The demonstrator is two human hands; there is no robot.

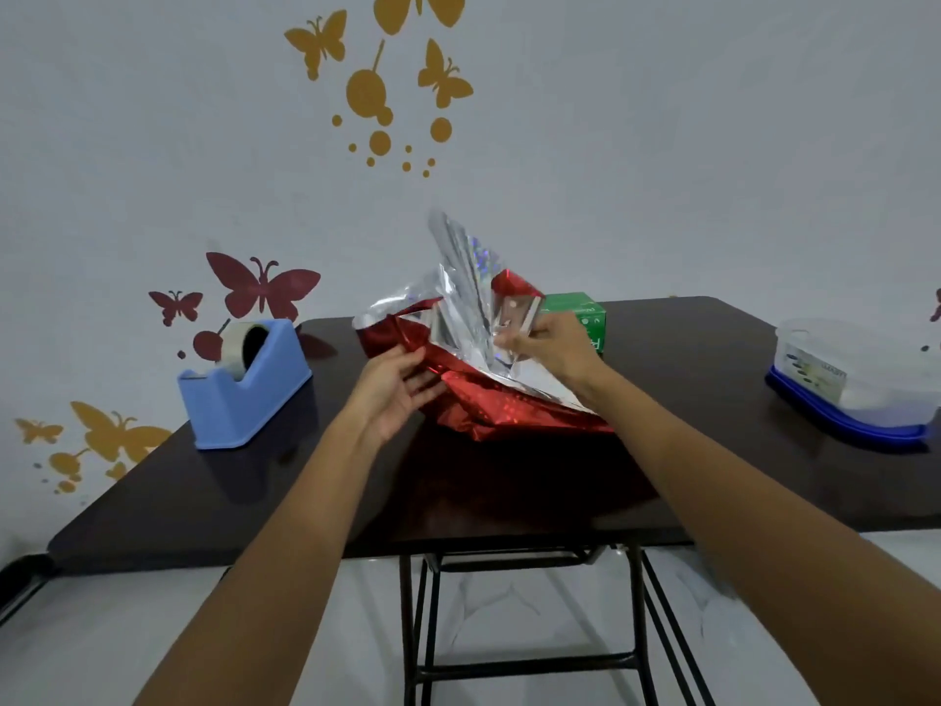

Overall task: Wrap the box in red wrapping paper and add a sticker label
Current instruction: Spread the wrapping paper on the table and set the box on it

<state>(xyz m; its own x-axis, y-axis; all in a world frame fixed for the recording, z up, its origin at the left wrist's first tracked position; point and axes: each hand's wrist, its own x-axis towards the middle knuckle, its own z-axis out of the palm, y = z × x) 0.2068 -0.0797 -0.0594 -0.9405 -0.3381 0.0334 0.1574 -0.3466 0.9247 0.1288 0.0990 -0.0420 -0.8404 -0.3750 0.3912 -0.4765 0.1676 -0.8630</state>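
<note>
A crumpled sheet of red wrapping paper (501,407) with a shiny silver underside lies in the middle of the dark table (214,496), partly lifted into the air. My left hand (394,387) holds the paper's left edge between thumb and fingers. My right hand (547,343) pinches a raised silver fold of the same sheet. Behind my right hand stands a green box (585,313), mostly hidden by the paper and the hand. No sticker label is visible.
A blue tape dispenser (244,384) with a roll of clear tape stands on the table's left side. A clear plastic container with a blue lid (855,382) sits upside down at the right edge. A wall with butterfly decals rises behind.
</note>
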